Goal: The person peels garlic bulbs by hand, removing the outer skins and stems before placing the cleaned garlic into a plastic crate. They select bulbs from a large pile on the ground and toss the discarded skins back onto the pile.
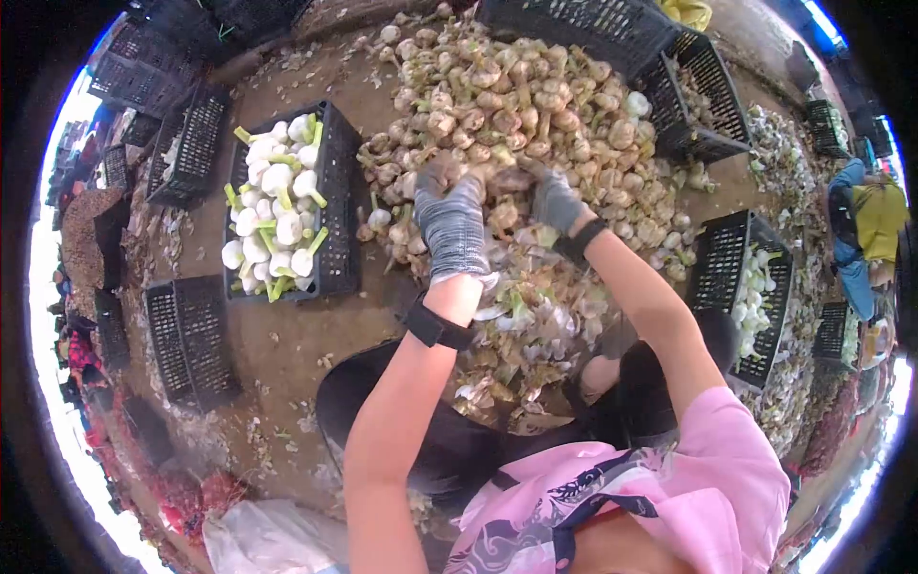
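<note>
hands: left hand (pixel 452 222) and right hand (pixel 555 201) both clenched on 1 garlic bulb (pixel 505 182) at near edge of pile (pixel 516 86) | risk: gloved grip may slip, dropping bulb into husks (pixel 535 316); tugging could slump pile

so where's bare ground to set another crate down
Bare dirt below the crate of peeled garlic, bordered by the empty crate and the knee. A thinner strip between the garlic pile and the right crate. Crowded with husks around the left hand and right hand.
</note>
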The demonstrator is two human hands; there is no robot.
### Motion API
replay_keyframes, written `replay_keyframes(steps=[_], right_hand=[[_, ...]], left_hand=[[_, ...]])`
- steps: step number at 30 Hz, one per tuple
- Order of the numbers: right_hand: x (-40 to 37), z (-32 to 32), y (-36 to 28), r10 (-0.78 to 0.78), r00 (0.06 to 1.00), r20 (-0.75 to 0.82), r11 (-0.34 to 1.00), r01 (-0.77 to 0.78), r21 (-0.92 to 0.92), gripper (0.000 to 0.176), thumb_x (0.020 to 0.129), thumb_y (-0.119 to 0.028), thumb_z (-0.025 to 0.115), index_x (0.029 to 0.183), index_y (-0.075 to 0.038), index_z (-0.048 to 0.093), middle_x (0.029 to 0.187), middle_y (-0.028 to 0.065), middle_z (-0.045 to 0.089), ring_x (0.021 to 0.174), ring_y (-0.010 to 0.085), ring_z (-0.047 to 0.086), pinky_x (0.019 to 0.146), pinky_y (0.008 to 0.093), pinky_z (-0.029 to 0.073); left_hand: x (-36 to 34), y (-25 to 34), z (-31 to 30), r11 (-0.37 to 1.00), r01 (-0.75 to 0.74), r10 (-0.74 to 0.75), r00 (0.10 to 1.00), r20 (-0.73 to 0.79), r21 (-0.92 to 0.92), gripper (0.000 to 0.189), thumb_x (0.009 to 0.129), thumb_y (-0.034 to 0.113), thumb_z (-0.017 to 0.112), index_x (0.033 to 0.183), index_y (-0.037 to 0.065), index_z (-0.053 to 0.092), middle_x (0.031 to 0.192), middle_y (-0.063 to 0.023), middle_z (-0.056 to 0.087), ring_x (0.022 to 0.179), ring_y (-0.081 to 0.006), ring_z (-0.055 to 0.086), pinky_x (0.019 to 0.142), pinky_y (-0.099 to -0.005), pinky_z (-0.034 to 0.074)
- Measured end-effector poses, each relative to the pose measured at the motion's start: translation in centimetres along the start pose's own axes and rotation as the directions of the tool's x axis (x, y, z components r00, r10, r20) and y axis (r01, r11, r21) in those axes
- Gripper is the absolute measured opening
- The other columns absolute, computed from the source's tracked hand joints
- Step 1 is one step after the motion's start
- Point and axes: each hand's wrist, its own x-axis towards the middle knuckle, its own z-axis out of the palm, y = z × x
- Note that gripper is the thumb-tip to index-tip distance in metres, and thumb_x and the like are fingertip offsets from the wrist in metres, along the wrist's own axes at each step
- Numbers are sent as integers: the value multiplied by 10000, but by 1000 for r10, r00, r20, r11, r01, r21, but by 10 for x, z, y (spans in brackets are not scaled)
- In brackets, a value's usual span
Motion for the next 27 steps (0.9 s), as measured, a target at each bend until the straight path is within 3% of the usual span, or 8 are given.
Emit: replay_keyframes(steps=[2,6,8,12,14,16,19,27], right_hand=[[-31,-3,-16,16,934,357,998,-37,50,395,879,-352,405,1157,-75,455,1037,81,583,878,213,594,655,381,525],[-105,16,-23,94,957,275,982,-135,133,553,838,-531,407,1097,-50,485,1001,103,576,860,223,584,666,369,504],[-116,-3,-38,234,640,732,943,-332,-11,565,833,-555,400,1074,-52,487,957,73,575,824,186,572,664,343,484],[-163,-12,-43,-174,978,118,563,197,-803,460,853,-452,463,1103,-66,456,936,60,568,742,153,562,590,284,471],[-168,-1,-28,-733,580,357,222,699,-679,411,863,-344,491,1126,-34,429,951,70,553,829,132,531,684,265,449],[-148,-16,-4,-697,691,190,557,689,-463,380,844,-207,534,1137,2,412,960,70,538,874,123,490,769,251,411],[-158,3,-1,-800,587,122,448,721,-529,373,838,-187,540,1129,13,422,952,68,547,861,133,502,766,262,419],[-177,5,-28,-669,731,136,532,598,-599,305,818,-149,569,1048,36,493,930,73,590,842,137,535,757,270,436]], left_hand=[[-2,-15,1,868,-213,116,965,234,450,623,693,61,688,1223,-12,368,1041,-125,531,865,-176,526,742,-256,444],[-25,-35,17,902,-214,-39,826,563,376,703,620,9,737,1211,-22,359,1040,-89,537,910,-154,523,783,-262,458],[-34,-38,20,942,-143,-71,798,598,303,719,607,2,742,1211,-15,352,1031,-78,539,921,-159,520,809,-276,452],[-47,-46,28,893,-360,108,753,649,269,681,596,-5,745,1169,20,379,1062,-74,520,911,-146,532,786,-271,474],[-52,-45,30,732,-603,282,693,664,319,665,591,-24,735,1155,26,386,1038,-75,518,912,-143,528,784,-276,474],[-45,-59,27,653,-675,323,658,680,344,633,595,-20,728,1136,28,402,1029,-82,517,908,-158,530,784,-287,475],[-67,-34,34,182,-907,484,419,768,380,570,603,59,750,1081,15,445,1030,-120,522,900,-220,542,776,-319,462],[-57,-41,31,301,-879,422,470,776,369,641,551,164,805,1074,32,461,979,-104,563,886,-206,555,790,-308,454]])
